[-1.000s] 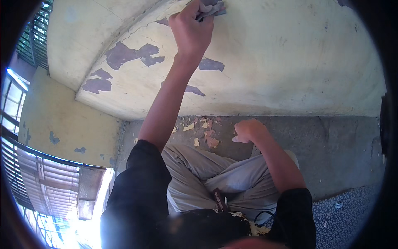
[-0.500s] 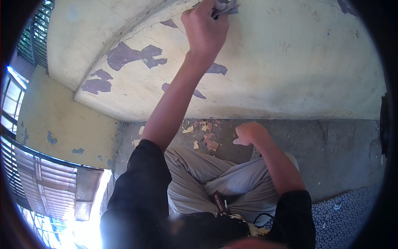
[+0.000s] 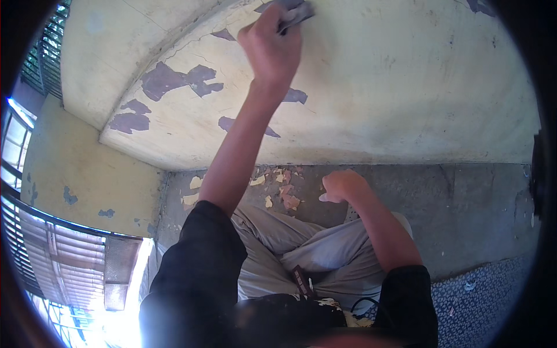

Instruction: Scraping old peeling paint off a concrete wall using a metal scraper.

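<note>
Head cam: left hand (image 3: 271, 49) just slid slightly left from half sec ago, still gripping grey piece (image 3: 299, 13), looks kinda crumpled. Piece is high up at yellowish wall (image 3: 377, 87), so work's on same stretch near peeled patches (image 3: 162, 81). Right hand (image 3: 347, 187) unchanged, fingers curled above floor (image 3: 464, 203), can't tell if holding anything.

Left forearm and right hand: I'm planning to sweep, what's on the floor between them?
The head view shows yellowish and reddish flakes between left forearm and right hand, on grey floor.
</note>
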{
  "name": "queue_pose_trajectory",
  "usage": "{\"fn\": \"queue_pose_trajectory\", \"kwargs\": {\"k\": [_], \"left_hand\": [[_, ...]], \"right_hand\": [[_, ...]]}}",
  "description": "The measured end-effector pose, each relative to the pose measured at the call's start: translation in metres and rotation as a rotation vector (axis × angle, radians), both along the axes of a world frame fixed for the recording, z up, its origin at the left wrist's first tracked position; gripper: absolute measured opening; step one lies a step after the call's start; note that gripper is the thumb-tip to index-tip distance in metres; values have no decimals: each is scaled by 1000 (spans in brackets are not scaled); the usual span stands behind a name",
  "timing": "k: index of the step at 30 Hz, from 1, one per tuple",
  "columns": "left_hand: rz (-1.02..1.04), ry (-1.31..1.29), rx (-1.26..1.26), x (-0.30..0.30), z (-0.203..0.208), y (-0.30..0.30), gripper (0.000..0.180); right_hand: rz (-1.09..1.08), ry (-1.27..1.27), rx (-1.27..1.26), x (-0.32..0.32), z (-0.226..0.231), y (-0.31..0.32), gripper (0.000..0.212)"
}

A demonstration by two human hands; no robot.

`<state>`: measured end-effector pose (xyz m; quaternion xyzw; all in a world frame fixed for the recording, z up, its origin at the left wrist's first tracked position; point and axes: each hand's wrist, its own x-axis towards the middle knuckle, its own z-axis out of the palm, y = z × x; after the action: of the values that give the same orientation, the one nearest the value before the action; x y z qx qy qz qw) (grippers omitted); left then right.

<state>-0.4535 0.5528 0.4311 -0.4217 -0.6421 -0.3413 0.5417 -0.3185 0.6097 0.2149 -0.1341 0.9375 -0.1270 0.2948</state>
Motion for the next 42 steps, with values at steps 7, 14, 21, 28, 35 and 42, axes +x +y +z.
{"fn": "queue_pose_trajectory", "kwargs": {"k": [7, 14, 21, 28, 35, 42], "left_hand": [[-7, 54, 54, -10, -2, -8, 14], [38, 116, -11, -18, -10, -17, 14], [22, 110, -7, -16, 4, -6, 18], [-118, -115, -3, 1, 16, 7, 16], [28, -83, -56, 8, 6, -2, 16], [-26, -132, -1, 3, -1, 1, 17]], "right_hand": [[7, 49, -25, -1, 2, -1, 49], [-31, 36, -17, -1, -5, 0, 47], [-11, 51, -13, -1, -8, -1, 45], [14, 52, 0, -4, -6, -2, 46], [-13, 59, -29, -3, -5, -1, 46], [-1, 46, -11, 2, 0, 0, 47]]}}
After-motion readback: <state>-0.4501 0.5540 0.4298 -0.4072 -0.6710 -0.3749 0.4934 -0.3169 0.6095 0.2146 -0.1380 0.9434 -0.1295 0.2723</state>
